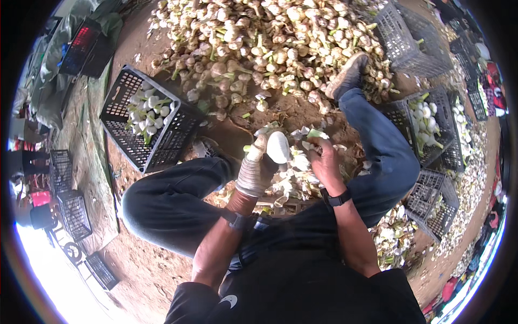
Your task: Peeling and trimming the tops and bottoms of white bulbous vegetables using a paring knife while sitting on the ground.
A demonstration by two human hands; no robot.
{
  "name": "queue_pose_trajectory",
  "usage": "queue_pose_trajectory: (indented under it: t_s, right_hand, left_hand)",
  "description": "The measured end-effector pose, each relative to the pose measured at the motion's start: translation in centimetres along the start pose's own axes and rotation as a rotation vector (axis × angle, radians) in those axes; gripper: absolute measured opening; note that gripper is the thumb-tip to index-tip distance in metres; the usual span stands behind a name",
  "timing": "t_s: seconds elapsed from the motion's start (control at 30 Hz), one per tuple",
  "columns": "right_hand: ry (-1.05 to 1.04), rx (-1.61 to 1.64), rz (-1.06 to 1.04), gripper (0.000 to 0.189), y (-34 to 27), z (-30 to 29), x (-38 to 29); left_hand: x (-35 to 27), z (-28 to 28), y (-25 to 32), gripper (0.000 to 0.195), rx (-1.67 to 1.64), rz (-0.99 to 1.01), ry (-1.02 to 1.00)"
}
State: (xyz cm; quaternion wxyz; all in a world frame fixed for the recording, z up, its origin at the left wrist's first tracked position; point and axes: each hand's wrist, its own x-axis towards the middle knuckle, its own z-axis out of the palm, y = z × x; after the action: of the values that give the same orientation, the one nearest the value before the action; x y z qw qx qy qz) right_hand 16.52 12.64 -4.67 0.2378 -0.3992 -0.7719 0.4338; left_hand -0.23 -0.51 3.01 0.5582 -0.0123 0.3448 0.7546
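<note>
My left hand [251, 172], in a pale knitted glove, grips a garlic bulb [278, 148] stripped to smooth white. The bulb's cut green stem shows on the other side of the hand. To its right, my right hand [326, 164] is bare, with thumb and fingers pinched on a strip of garlic skin [317, 134] that is white and green. A small gap parts this hand from the bulb. Below both hands, loose garlic peelings [297, 164] lie heaped between my legs.
Ahead spreads a large pile of unpeeled garlic bulbs [279, 48], my right shoe [348, 75] against it. A black plastic crate [172, 135] with white bulbs stands tilted at left. Another crate with bulbs [398, 117] is beyond my right knee; a grey crate [398, 40] sits farther off.
</note>
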Motion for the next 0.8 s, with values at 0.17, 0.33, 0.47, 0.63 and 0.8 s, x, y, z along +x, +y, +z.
queue_pose_trajectory:
  t_s: [0.17, 0.33, 0.47, 0.63, 0.8]
  right_hand:
    - [-0.379, -0.140, 0.131, 0.027, 0.1, 0.8, 0.0]
    - [-0.575, -0.191, 0.187, 0.036, 1.7, 2.3, -0.8]
    - [-0.544, -0.237, 0.114, 0.039, 1.8, 4.1, -1.2]
    - [-0.567, -0.140, 0.323, 0.031, 1.2, 3.8, -0.7]
    - [-0.506, -0.121, 0.311, 0.022, 2.2, 3.2, -0.7]
  left_hand:
    - [1.9, -4.1, 3.6, 0.043, -0.332, 0.087, 0.285]
    - [1.7, -5.8, 15.4, 0.083, -0.450, 0.752, 0.327]
    - [10.2, -11.8, 15.7, 0.045, 0.079, 0.662, 0.734]
    - [21.0, -21.3, 10.2, 0.033, 1.357, 0.467, 1.079]
    - [23.1, -23.2, 8.8, 0.049, 1.937, 0.140, 0.810]
